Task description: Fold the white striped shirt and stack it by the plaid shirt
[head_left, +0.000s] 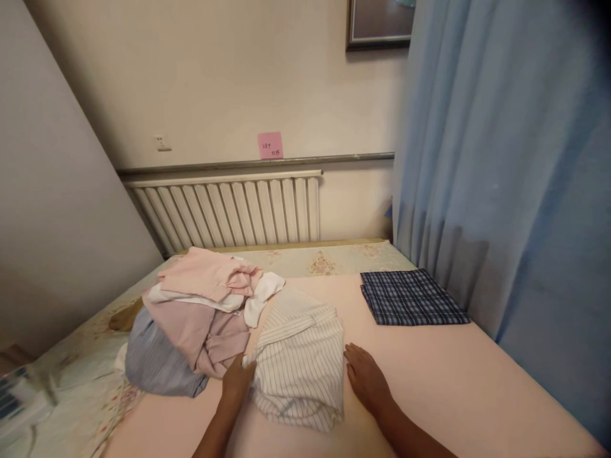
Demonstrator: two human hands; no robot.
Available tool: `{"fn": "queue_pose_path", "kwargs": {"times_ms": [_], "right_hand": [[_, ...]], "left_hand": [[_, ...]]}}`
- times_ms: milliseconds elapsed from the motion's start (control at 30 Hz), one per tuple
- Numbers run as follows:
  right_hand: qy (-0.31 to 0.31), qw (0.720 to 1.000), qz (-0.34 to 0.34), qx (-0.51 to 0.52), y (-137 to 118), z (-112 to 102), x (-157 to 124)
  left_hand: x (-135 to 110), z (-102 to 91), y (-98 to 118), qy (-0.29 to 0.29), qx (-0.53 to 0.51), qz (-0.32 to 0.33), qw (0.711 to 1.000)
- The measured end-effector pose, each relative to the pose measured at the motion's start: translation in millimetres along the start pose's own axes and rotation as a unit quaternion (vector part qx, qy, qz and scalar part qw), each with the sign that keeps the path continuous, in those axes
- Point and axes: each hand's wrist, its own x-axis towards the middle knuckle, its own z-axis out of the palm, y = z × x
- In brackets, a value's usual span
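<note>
A white shirt with thin dark stripes lies partly folded and rumpled between my hands on a pink sheet. At its left edge my left hand is closed, pinching the cloth between thumb and fingers. On the other side, my right hand rests flat with its fingers stretched out, its fingertips by the shirt's right edge and nothing gripped. Just left of the shirt is a heap of clothes, with a pink garment on top, a mauve one under it and a blue-grey one lowest.
A folded dark plaid cloth lies at the right, beside a blue curtain. Behind the bed stand a white radiator and a wall with a pink note. A flowered cover shows around the pink sheet.
</note>
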Motion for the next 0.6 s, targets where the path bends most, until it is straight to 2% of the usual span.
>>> {"fn": "queue_pose_path", "kwargs": {"times_ms": [100, 267, 367, 467, 600], "right_hand": [[0.01, 0.998, 0.047, 0.05, 0.0, -4.4, -0.1], [0.022, 0.981, 0.129, 0.145, -2.9, -13.8, -9.6], [0.023, 0.976, 0.138, 0.165, -6.8, -15.3, -28.0], [0.029, 0.987, 0.082, 0.134, -11.3, -14.9, -55.3], [0.024, 0.994, -0.075, 0.076, -21.2, -18.1, -84.8]], "left_hand": [[-23.4, 3.8, 14.9, -0.047, 0.005, 0.038, 0.998], [-86.2, 18.0, 43.8, -0.061, 0.053, 0.101, 0.992], [-123.1, 33.2, 61.6, -0.123, 0.058, 0.163, 0.977], [-145.6, 47.5, 77.1, -0.181, 0.023, 0.195, 0.964], [-154.4, 56.9, 95.9, -0.208, -0.042, 0.215, 0.953]]}}
